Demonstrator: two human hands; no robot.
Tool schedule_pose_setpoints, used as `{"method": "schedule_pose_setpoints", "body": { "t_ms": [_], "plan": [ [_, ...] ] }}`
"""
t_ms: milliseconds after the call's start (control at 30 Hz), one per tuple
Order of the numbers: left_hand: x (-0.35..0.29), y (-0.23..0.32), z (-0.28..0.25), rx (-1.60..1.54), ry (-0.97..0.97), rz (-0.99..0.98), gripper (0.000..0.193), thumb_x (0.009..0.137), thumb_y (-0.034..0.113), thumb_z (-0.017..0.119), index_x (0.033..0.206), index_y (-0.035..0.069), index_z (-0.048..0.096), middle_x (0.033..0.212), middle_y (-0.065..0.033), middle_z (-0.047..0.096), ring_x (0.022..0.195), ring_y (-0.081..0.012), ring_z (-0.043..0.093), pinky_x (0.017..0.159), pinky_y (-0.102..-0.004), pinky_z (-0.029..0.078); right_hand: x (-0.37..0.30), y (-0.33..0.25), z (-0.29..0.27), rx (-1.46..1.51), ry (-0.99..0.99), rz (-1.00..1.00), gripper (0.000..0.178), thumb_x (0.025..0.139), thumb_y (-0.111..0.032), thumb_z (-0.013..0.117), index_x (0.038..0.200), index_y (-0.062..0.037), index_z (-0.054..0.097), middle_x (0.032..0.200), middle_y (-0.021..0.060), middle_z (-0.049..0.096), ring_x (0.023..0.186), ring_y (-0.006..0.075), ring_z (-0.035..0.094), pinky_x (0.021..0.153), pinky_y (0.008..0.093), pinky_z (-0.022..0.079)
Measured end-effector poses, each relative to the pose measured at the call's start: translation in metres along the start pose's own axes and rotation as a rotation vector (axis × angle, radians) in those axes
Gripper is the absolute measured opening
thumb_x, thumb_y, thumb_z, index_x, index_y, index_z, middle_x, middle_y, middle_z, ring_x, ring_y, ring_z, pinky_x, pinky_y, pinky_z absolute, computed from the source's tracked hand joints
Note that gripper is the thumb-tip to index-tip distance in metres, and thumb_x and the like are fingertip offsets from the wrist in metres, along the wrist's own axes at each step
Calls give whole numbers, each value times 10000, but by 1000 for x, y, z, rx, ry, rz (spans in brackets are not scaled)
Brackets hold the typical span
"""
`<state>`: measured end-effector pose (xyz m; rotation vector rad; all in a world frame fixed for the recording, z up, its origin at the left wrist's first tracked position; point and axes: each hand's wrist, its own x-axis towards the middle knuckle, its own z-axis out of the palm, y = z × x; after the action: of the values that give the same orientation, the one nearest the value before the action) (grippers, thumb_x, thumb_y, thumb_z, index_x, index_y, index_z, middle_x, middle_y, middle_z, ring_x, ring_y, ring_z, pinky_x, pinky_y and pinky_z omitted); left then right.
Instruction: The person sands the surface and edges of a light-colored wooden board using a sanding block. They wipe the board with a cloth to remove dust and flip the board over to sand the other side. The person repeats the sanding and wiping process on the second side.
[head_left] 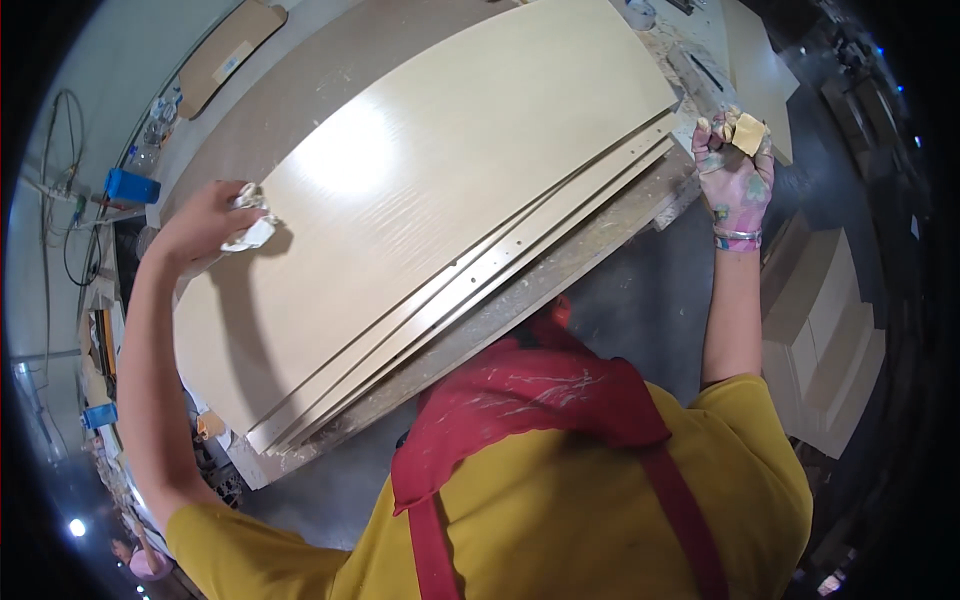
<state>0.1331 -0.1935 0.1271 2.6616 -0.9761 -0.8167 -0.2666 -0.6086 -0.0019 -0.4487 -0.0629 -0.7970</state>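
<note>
A stack of large cream boards [430,170] lies across the bench, the top one glossy with a bright reflection and a curved far edge. My bare left hand [205,222] is closed around a crumpled white cloth [252,232] at the left end of the top board. To the right, beyond the board's corner, my right hand [735,185] is raised in a patterned glove. Its fingers are curled around a small yellowish block [748,134], like a sanding pad. Under the top board, the edges of lower boards show small dark holes.
The worn bench edge [660,195] runs below the boards. Stepped pale panels [825,340] stand on the right. A blue box [131,186], bottles and a cardboard piece [232,55] line the far left side, near hanging cables. Another person [148,560] is at the lower left.
</note>
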Motion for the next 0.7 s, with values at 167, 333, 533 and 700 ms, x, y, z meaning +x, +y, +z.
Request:
{"method": "schedule_pose_setpoints", "body": {
  "t_ms": [167, 333, 533, 700],
  "plan": [
    [-45, 44, -41, 144, 178, 55, 251, 788, 137, 675, 951, -39, 602, 747, -70, 596, 673, -130, 528, 627, -305, 436, 11, -32, 7, -13, 65, -125, 290, 920, -289, 558, 1046, -40, 637, 966, 165, 670, 833, 311, 630, 936, 530, 459],
    [-111, 31, -11, 389, 655, 251, 266, 758, 90, 731, 977, 19, 596, 781, -90, 582, 625, -166, 511, 597, -325, 421, 61, -51, -4, 107, 178, -196, 298, 909, -288, 538, 1025, -23, 612, 909, 152, 621, 810, 310, 590, 934, 548, 450],
    [-178, 83, 65, 614, 740, 120, 247, 735, 68, 728, 943, 17, 605, 836, -129, 567, 762, -313, 573, 668, -394, 433, 74, -76, -6, 190, 294, -282, 400, 905, -355, 497, 1046, 11, 578, 912, 160, 606, 829, 299, 586, 912, 541, 449],
    [-212, 92, 116, 654, 637, 25, 484, 574, 21, 722, 1047, 43, 620, 863, -119, 554, 787, -299, 563, 667, -393, 418, 65, -49, -6, 267, 181, -220, 355, 908, -320, 526, 1043, 4, 582, 865, 194, 638, 760, 312, 630, 892, 523, 491]
  ]
}}
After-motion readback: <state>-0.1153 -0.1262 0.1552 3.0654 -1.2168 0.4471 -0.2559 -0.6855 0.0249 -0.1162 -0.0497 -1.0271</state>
